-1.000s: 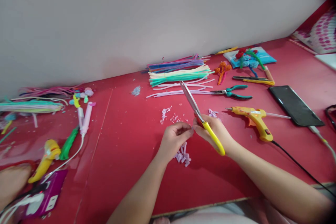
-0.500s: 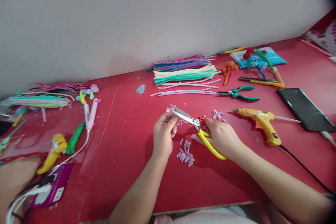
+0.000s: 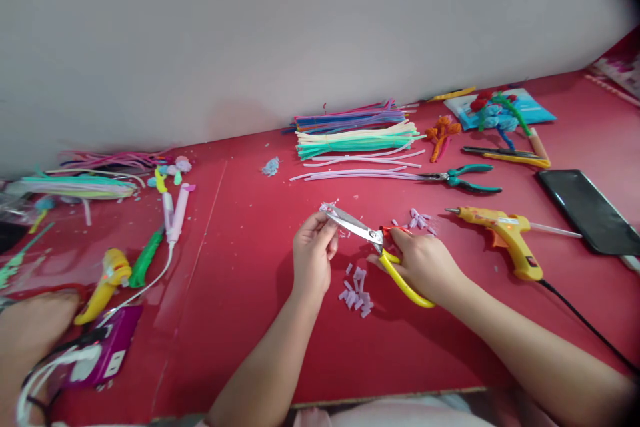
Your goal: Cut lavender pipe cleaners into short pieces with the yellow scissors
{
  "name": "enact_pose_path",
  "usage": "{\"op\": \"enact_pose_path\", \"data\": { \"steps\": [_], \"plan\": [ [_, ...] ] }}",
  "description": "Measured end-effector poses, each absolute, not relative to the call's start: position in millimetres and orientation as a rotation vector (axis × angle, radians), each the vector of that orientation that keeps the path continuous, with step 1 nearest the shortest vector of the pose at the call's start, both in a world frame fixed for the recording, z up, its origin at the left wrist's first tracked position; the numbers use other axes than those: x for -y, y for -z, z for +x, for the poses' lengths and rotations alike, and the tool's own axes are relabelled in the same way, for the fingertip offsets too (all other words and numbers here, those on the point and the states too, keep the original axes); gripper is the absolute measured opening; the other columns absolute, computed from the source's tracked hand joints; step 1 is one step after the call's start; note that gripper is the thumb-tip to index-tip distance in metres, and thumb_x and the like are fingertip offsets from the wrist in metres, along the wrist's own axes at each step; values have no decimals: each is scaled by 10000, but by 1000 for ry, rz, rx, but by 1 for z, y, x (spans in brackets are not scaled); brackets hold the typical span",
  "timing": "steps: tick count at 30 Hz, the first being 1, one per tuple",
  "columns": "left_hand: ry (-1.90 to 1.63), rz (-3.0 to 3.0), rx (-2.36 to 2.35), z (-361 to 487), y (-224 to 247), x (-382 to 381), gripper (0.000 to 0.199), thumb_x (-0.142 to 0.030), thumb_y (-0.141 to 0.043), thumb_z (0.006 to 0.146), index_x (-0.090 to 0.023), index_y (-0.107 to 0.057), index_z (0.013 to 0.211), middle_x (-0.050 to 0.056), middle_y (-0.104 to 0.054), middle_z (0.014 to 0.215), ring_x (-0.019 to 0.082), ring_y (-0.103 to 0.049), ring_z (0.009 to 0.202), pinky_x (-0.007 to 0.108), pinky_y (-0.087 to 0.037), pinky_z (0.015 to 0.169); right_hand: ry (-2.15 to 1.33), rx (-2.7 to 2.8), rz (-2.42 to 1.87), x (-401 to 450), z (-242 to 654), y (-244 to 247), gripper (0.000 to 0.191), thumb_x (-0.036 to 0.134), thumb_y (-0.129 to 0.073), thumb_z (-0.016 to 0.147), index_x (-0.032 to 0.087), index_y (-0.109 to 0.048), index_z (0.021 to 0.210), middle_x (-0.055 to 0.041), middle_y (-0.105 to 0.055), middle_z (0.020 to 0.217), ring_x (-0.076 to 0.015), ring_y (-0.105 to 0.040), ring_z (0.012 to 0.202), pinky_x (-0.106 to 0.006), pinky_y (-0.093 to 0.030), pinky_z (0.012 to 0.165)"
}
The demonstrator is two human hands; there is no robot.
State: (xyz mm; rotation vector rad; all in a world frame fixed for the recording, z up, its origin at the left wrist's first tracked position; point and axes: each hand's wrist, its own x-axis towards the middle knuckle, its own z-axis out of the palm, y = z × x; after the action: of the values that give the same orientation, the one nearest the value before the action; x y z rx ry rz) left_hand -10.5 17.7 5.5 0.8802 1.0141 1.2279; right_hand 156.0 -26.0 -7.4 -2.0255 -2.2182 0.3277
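Note:
My right hand point(image 3: 425, 257) is wrapped round the yellow and red handles of a pair of scissors point(image 3: 357, 227), whose blades point left and are nearly together. The blade tips reach the fingertips of my left hand point(image 3: 314, 250). Its thumb and fingers are pinched on a tiny lilac pipe cleaner piece, mostly hidden by the fingers and blades. Lilac fluff point(image 3: 329, 207) shows just beyond the fingertips. Between my hands lies a pile of short cut lilac pieces point(image 3: 356, 292). A second small group of lilac pieces point(image 3: 420, 219) rests past my right hand.
Pipe cleaner bundles point(image 3: 357, 140) lie by the wall, with long lilac stems and green-handled pliers point(image 3: 460, 178) in front. A yellow glue gun point(image 3: 505, 230) and a phone point(image 3: 590, 210) are at right. At left are a pink hot tool point(image 3: 176, 213), a purple power strip point(image 3: 117, 347) and another person's arm point(image 3: 40, 333).
The scissor blades have moved from slightly apart to nearly together at my left fingertips. Both hands stay almost in place, and the whole view has shifted slightly.

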Motion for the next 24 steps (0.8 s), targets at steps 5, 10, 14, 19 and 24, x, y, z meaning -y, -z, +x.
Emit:
{"op": "enact_pose_path", "data": {
  "steps": [5,10,14,19,24],
  "plan": [
    [-1226,868,-1007,-10,-6,-18,96,-247,-575,671,-163,-544,707,-55,-389,503,19,-315,389,157,-176,346,-318,2215,-2007,25,156,8,474,622,-272,718,184,-452,691,-17,-520,490,-114,-444,415,-229,-179,432],
    [-1214,849,-987,-12,-4,-18,82,-237,-569,678,-167,-541,711,-54,-388,501,21,-309,392,157,-176,352,-307,2208,-2002,26,156,9,463,615,-287,717,186,-458,695,-10,-509,480,-118,-452,425,-231,-178,436],
    [-1213,843,-982,-12,-5,-17,73,-235,-564,680,-169,-534,691,-58,-360,474,24,-303,389,155,-174,353,-264,2220,-1996,26,156,8,474,615,-277,720,181,-465,695,-16,-509,488,-121,-456,426,-236,-171,438],
    [-1208,839,-976,-11,-5,-17,89,-239,-565,680,-162,-523,696,-57,-357,480,25,-301,392,157,-169,351,-270,2222,-1986,26,155,8,486,619,-262,723,178,-466,693,-17,-507,481,-119,-452,426,-229,-169,439],
    [-1216,837,-957,-11,-5,-17,86,-234,-561,686,-158,-531,713,-50,-395,514,17,-295,392,155,-164,348,-294,2240,-1977,27,155,9,472,613,-269,727,182,-459,696,-12,-506,484,-118,-448,419,-227,-168,437]
  ]
}}
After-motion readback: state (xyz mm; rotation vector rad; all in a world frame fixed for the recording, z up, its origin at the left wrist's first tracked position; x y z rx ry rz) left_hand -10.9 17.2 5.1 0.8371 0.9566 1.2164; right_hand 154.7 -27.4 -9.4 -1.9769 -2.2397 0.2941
